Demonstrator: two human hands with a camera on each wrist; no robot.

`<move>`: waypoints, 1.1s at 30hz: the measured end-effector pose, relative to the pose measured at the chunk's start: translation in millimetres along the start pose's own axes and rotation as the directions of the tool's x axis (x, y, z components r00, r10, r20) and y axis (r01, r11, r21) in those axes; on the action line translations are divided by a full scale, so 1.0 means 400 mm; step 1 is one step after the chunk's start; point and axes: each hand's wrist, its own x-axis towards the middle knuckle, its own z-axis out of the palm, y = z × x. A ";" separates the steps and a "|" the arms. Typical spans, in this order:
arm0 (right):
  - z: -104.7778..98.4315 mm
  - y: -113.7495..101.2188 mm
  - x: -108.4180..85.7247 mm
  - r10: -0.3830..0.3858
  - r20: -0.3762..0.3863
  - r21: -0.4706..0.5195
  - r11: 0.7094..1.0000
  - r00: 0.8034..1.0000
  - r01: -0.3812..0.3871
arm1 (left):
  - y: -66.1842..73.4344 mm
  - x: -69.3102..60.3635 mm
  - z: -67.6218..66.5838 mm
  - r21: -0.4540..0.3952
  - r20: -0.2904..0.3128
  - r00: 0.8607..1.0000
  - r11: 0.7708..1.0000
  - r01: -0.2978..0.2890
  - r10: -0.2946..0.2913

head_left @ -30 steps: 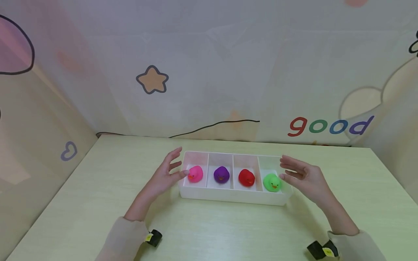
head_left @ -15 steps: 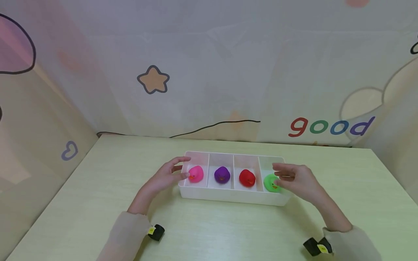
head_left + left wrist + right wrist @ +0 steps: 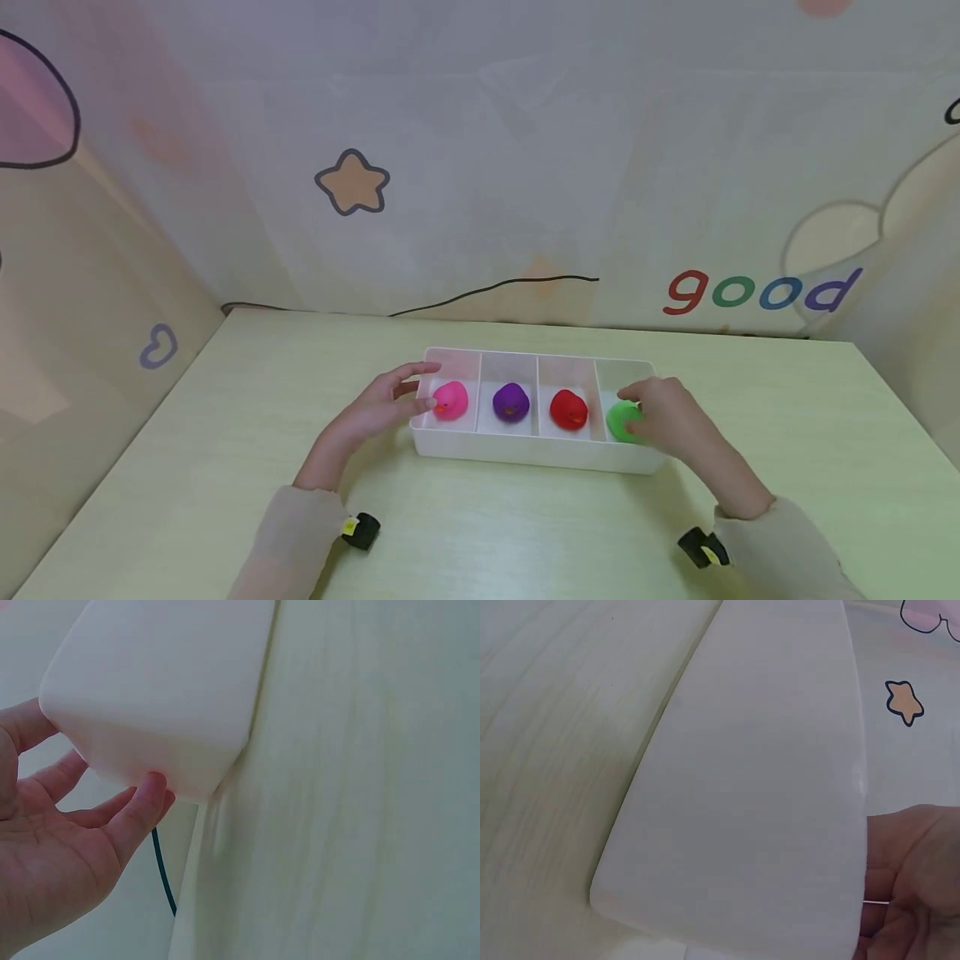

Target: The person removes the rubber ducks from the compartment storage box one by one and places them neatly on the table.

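A white four-compartment box (image 3: 525,450) holds one small duck in each compartment: pink (image 3: 452,402), purple (image 3: 511,403), red (image 3: 568,410) and green (image 3: 621,420). My left hand (image 3: 375,407) grips the box's left end, fingers and thumb at the rim; the left wrist view has this hand (image 3: 67,847) against the box's end wall (image 3: 150,750). Over the rightmost compartment, my right hand (image 3: 671,421) has its thumb and curled fingers around the green duck, partly covering it. In the right wrist view the box wall (image 3: 742,787) hides most of the right fingers, beside the palm (image 3: 922,870).
The box stands on a pale wooden table (image 3: 487,533). Behind it rises a printed backdrop (image 3: 480,208) with a star (image 3: 352,182) and coloured letters (image 3: 761,292). Both wrists carry small black devices, one on the left (image 3: 362,531) and one on the right (image 3: 703,547).
My right hand has moved left and inward from beside the box, its fingers closing round the green duck. My left hand has shifted slightly onto the box's left end. The box stays nearly in place.
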 end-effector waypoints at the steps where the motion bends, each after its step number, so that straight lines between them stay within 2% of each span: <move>1: 0.002 -0.005 0.002 0.012 0.003 -0.030 0.999 1.000 -0.012 | 0.000 0.000 0.000 -0.004 0.001 1.000 1.000 -0.003 0.003; 8: 0.006 -0.025 0.014 0.004 0.013 -0.184 0.983 1.000 -0.002 | -0.003 0.000 0.003 -0.008 -0.003 1.000 1.000 0.000 0.000; 17: 0.012 -0.031 0.020 -0.015 0.030 -0.236 0.972 0.999 0.022 | -0.002 -0.003 0.001 -0.024 0.003 1.000 1.000 -0.011 0.011; 25: 0.003 -0.028 0.018 -0.015 0.005 -0.139 0.990 1.000 0.016 | 0.000 -0.004 -0.001 -0.036 0.011 1.000 0.999 -0.014 0.014; 29: 0.001 -0.017 0.014 -0.031 -0.060 -0.067 0.997 0.998 0.027 | -0.001 -0.005 -0.001 -0.040 0.009 1.000 0.999 -0.013 0.013; 33: -0.004 0.000 0.005 -0.067 -0.135 0.019 0.997 0.989 0.070 | -0.004 -0.003 0.000 -0.040 0.011 1.000 0.999 -0.016 0.016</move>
